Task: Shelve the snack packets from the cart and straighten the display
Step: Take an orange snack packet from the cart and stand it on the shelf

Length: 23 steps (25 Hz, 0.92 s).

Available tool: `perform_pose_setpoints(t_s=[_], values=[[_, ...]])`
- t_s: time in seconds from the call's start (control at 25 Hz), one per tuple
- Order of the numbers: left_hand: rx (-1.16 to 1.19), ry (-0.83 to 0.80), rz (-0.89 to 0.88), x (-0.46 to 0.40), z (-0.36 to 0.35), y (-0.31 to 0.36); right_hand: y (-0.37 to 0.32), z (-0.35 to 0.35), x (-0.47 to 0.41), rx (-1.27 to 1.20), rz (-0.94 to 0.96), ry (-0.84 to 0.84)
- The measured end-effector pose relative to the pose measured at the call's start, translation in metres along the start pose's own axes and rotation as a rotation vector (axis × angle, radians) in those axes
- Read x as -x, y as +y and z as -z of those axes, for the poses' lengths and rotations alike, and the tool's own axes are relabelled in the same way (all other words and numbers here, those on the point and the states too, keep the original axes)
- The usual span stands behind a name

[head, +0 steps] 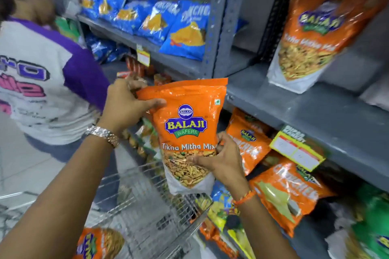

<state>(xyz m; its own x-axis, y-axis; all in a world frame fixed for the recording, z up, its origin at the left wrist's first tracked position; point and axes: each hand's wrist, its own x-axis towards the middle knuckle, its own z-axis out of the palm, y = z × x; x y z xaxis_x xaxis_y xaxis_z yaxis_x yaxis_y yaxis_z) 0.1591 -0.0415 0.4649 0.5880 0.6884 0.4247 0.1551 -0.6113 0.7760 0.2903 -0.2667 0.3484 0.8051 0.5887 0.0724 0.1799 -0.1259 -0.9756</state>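
Hands, left and right, grip orange packet near open shelf edge.

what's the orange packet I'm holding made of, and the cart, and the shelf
Orange packet: looks like thin glossy plastic film, since it shines and creases, with a clear window showing the mix.
Cart: bare metal wire mesh, silvery grid.
Shelf: seemingly painted steel, matte grey, with a perforated upright.

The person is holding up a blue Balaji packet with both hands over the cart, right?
Not quite. The head view shows the Balaji packet is orange, not blue. The left hand and right hand do hold it up over the cart.
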Motion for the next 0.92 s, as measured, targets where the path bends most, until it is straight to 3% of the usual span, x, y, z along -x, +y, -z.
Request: perform_pose_setpoints(t_s=[0.12, 0.28, 0.44, 0.6, 0.92], values=[[0.541, -0.117, 0.021, -0.015, -0.023, 0.055, -0.053, 0.044, 0.009, -0.002, 0.08, 0.155], [0.863, -0.433, -0.065, -0.024, -0.066, 0.11, -0.11, 0.101, 0.02, 0.016, 0.188, 0.354], [0.869, -0.731, -0.298, -0.026, -0.119, 0.16, -0.149, 0.162, 0.024, 0.005, 0.255, 0.602], [0.863, -0.842, -0.356, -0.031, -0.179, 0.206, -0.164, 0.225, 0.026, 0.061, 0.241, 0.773], [0.809, -0.945, -0.267, -0.031, -0.306, 0.29, -0.155, 0.348, 0.016, 0.112, 0.103, 0.794]])
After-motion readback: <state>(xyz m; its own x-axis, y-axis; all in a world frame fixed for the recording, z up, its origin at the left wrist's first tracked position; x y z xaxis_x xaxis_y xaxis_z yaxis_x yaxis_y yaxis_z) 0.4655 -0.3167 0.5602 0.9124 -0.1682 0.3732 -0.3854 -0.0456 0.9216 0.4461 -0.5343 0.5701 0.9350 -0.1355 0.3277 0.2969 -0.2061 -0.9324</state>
